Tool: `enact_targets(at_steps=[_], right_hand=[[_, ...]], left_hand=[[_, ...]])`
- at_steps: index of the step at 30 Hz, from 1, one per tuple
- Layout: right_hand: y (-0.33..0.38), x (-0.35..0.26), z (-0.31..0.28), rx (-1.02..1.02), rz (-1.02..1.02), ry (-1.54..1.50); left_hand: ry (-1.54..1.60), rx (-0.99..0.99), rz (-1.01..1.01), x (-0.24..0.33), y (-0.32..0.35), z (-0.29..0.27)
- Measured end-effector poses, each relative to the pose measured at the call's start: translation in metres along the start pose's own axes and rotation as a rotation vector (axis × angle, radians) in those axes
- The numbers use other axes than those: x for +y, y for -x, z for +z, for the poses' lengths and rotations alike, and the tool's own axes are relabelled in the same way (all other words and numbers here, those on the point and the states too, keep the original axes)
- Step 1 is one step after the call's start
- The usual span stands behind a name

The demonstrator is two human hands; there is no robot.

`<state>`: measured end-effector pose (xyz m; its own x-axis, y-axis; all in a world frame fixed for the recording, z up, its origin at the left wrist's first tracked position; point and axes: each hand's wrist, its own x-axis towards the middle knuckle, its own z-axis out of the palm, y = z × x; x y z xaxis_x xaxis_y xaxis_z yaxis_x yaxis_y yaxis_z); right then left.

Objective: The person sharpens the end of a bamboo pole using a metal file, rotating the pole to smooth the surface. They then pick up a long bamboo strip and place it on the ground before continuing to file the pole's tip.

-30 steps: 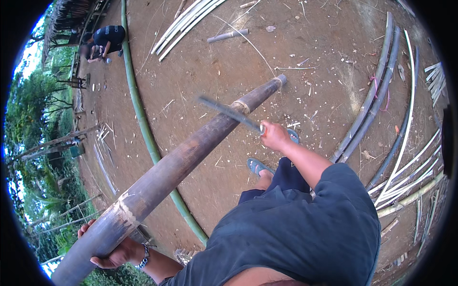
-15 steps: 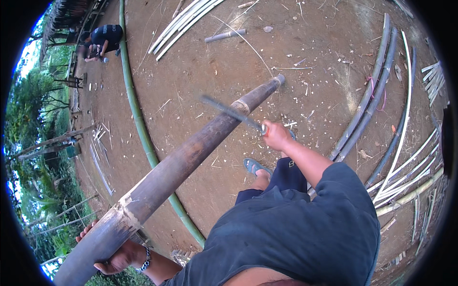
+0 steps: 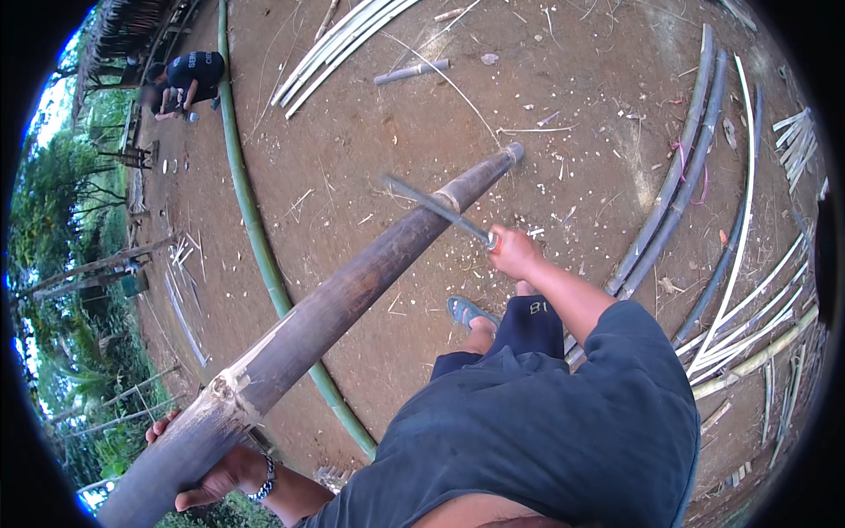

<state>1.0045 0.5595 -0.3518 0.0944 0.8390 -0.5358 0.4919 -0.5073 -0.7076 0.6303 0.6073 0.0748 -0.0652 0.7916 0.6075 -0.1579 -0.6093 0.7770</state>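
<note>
Little has shifted since the earlier frames: the blade (image 3: pixel 436 208) has stayed laid across the thick dark bamboo pole (image 3: pixel 352 304) near its far end, and the right hand (image 3: pixel 513 253) has eased only slightly toward the right while keeping its grip. That hand is closed tight around the knife's handle, arm stretched out over the pole. The left hand (image 3: pixel 207 471) is wrapped under and around the near, pale-scraped end of the pole at the lower left, a bracelet at its wrist, holding that end up so the pole slopes away to rest its far tip on the bare earth. A thin green bamboo stem (image 3: pixel 264 255) runs along the ground just behind the pole, and split bamboo strips (image 3: pixel 704 220) lie curved at the right, well apart from the work. Another person (image 3: pixel 180 79) crouches far off at the upper left. To do this well, I judge the left hand should keep the pole from rolling, the blade should meet the node at a shallow angle and travel away from the body, and the sandalled foot (image 3: pixel 471 317) near the pole should stay clear of the blade's path.
</note>
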Motion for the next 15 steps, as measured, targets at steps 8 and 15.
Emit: enact_targets(at_steps=[8, 15], right_hand=[[-0.005, 0.014, 0.0, 0.051, 0.027, 0.005], [0.001, 0.016, 0.0, 0.045, 0.041, -0.045]], left_hand=[[-0.091, 0.099, 0.014, 0.0, -0.003, 0.012], [0.004, 0.136, 0.018, -0.003, 0.0, 0.012]])
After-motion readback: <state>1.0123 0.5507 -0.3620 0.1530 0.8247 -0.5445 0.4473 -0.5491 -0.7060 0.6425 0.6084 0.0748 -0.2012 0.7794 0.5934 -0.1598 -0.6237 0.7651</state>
